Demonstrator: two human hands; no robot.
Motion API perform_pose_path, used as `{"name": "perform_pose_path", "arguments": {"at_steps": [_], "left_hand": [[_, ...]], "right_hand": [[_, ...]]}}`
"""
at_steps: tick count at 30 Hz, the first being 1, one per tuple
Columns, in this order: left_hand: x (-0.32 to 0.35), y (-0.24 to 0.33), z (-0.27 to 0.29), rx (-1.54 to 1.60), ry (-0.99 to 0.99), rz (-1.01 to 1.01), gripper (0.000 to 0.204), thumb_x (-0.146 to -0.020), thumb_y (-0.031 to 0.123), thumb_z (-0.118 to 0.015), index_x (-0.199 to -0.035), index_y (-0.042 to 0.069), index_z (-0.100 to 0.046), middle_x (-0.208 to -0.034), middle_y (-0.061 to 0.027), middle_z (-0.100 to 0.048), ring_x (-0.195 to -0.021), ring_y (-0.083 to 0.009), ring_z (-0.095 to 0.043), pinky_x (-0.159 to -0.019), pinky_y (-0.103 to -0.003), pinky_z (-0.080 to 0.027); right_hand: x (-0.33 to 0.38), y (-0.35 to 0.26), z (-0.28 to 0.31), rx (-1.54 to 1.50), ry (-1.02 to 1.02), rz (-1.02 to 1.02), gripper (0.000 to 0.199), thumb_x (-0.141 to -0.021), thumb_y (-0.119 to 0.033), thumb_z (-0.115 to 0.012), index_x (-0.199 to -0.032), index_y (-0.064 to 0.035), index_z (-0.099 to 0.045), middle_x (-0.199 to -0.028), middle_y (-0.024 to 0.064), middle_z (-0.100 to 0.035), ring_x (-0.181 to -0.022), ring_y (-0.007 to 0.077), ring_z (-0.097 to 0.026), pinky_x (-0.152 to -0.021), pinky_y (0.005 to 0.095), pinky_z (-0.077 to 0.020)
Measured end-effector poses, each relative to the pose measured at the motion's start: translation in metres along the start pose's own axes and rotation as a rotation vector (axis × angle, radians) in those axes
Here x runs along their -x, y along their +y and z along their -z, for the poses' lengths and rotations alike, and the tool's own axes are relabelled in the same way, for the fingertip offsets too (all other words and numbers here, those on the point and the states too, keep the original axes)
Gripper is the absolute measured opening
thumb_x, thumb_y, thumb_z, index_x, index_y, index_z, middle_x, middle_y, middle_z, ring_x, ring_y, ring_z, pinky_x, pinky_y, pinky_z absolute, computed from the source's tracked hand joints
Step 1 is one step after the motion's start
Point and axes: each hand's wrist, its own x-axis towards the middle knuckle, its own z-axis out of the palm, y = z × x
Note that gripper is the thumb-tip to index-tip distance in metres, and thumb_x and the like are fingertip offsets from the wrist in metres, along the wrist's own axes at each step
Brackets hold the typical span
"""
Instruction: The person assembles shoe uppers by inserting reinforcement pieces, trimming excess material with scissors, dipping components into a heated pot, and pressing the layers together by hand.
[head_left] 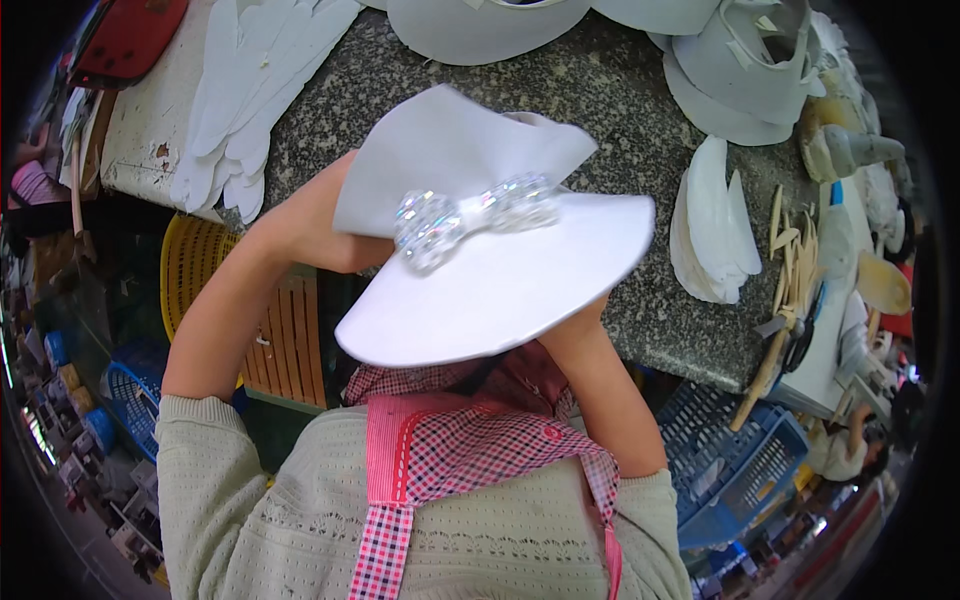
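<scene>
A white wide-brimmed hat [500, 290] is held up over the near edge of the speckled stone worktop [640, 330]. Its tall upright part flares at the back, and a clear, sparkling beaded bow [475, 217] sits across the front where this part meets the brim. My left hand [335, 225] reaches behind the hat's left side, fingers out of sight. From below, my right hand [580, 322] supports the brim's right side; its fingers are hidden under the hat.
More white hats [740, 75] stand at the back. Long white cut pieces [250, 90] lie left, with a smaller white stack [715, 225] at right. Wooden sticks [790, 265] lie near the right edge. A blue crate [725, 460] and yellow basket [190, 265] sit below.
</scene>
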Motion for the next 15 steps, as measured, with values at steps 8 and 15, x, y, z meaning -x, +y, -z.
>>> {"name": "perform_pose_path", "arguments": {"at_steps": [8,15], "left_hand": [[-0.009,0.015,-0.012,0.221,0.273,-0.043,0.034,-0.065,0.009,-0.067,-0.098,0.002,-0.064,-0.105,-0.0160,-0.061,-0.093,-0.0311,-0.061,-0.080,-0.035,-0.048],[-0.011,0.012,-0.002,-0.095,0.092,-0.239,0.042,-0.061,0.012,-0.068,-0.102,0.005,-0.064,-0.116,-0.0171,-0.056,-0.110,-0.0366,-0.051,-0.094,-0.044,-0.039]], "right_hand": [[0.009,0.009,-0.007,-0.025,-0.063,-0.070,0.025,-0.060,-0.004,-0.070,-0.085,-0.0064,-0.066,-0.092,0.0105,-0.059,-0.082,0.0322,-0.056,-0.072,0.0410,-0.0449],[0.006,0.007,-0.006,-0.067,-0.002,-0.176,0.033,-0.059,-0.003,-0.070,-0.091,-0.0046,-0.064,-0.088,0.0111,-0.058,-0.077,0.0323,-0.055,-0.068,0.0397,-0.0447]]}}
